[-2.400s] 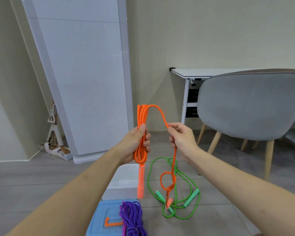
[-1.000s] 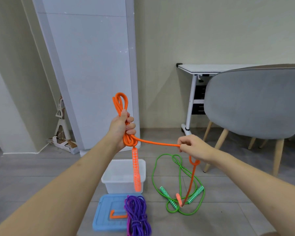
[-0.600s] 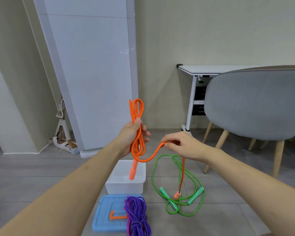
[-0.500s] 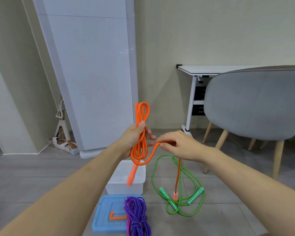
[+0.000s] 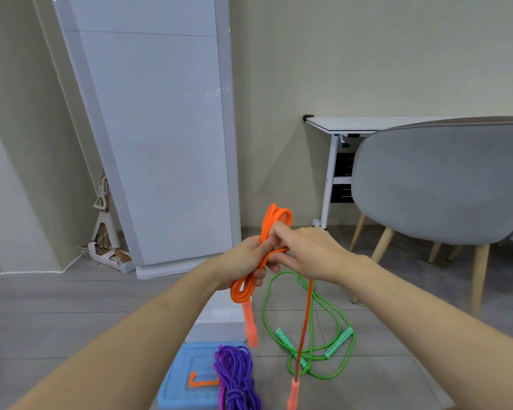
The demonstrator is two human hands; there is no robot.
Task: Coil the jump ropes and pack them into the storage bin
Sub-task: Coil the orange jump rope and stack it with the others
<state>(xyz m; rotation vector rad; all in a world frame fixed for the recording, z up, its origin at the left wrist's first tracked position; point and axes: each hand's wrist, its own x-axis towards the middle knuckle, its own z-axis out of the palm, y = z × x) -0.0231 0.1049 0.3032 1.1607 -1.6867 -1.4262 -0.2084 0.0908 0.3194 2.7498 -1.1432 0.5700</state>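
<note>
My left hand grips a bundle of orange jump rope held upright in front of me; its loops stick out above and below the fist, and one orange handle dangles beneath. My right hand pinches the loose orange strand against the bundle, and that tail hangs straight down to a second handle near the floor. A clear white storage bin stands on the floor below, partly hidden by my left arm. A coiled purple rope lies on the blue lid. A green rope lies loose on the floor.
A grey chair on wooden legs stands at the right, with a white desk behind it. A tall white panel leans against the wall at the left, with a small stand beside it. Grey floor lies around the bin.
My right hand has come in from the right to meet the bundle at my left hand, carrying the loose strand across it. The free tail hangs shorter than a second ago.
</note>
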